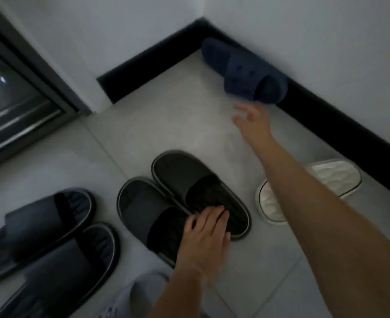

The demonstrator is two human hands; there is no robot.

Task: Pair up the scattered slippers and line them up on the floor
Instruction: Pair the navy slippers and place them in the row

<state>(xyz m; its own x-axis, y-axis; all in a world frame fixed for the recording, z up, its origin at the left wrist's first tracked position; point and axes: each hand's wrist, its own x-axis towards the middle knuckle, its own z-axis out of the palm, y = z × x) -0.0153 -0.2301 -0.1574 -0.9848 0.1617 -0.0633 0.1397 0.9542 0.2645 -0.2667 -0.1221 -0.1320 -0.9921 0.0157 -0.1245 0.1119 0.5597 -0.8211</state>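
the left hand (206, 237) lies on the heel ends of a black slipper pair. its grip is apart: the fingers are stretched flat over the heel of the farther black slipper (185, 177), and the thumb is toward the nearer black slipper (141, 203). these two sit side by side on the floor (166, 115), edges touching, toes pointing up and left in the head view.

the right hand (253, 122) is stretched out over the floor toward the corner. it is blurred, its grip is apart with fingers spread, and it holds nothing. it is just short of a navy slipper (242, 72), which lies tilted against the black skirting (350, 134) where the two walls meet.

under the right forearm a white slipper (334, 175) rests on the floor near the same skirting, partly hidden by the arm.

at lower left a dark grey pair (51, 226) lies side by side, apart from the black pair. a dark-framed glass door (17, 99) stands at far left, and grey cloth (143, 292) shows at the bottom edge.
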